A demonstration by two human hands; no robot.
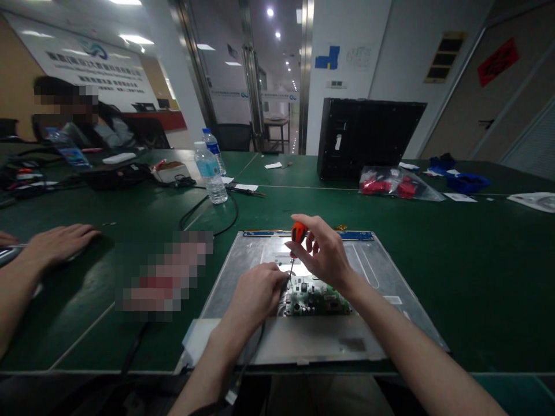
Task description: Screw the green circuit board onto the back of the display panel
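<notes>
My right hand (327,251) grips the orange and black handle of a screwdriver (299,232), which stands nearly upright with its shaft pointing down. The tip meets the upper left corner area of a green circuit board (316,297); the exact contact spot is too small to make out. Close beside the tip, my left hand (262,289) has its fingers pinched together at the board's left edge, and what they hold, if anything, is hidden. Under the board lies a flat silver metal panel (377,260) with a blue strip along its far edge. A dark cable hangs below my left wrist.
Two water bottles (211,173) stand beyond the panel, near a looped black cable (236,216). Farther back are a black monitor casing (368,138), a plastic bag with red items (396,184) and blue trays (468,183). Another person's hand (63,245) rests on the table at left.
</notes>
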